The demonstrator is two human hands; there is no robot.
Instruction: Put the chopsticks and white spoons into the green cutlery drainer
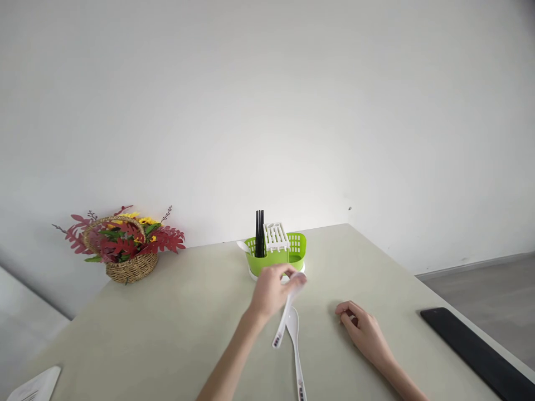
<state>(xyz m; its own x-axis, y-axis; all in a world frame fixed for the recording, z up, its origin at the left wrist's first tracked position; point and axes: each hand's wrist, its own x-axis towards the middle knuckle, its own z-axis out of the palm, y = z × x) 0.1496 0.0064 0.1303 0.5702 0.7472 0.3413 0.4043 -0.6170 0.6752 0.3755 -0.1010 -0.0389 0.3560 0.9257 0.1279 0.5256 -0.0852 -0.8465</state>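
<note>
One green caddy [275,258] stands beyond left fingers [286,268] gripping a spoon [283,323], right fingers [349,306] released.

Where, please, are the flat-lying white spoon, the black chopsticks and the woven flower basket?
Flat-lying white spoon [297,355]: head view, on its handle.
Black chopsticks [262,236]: head view, midway up the bundle.
Woven flower basket [131,269]: head view, on its front wall.
</note>
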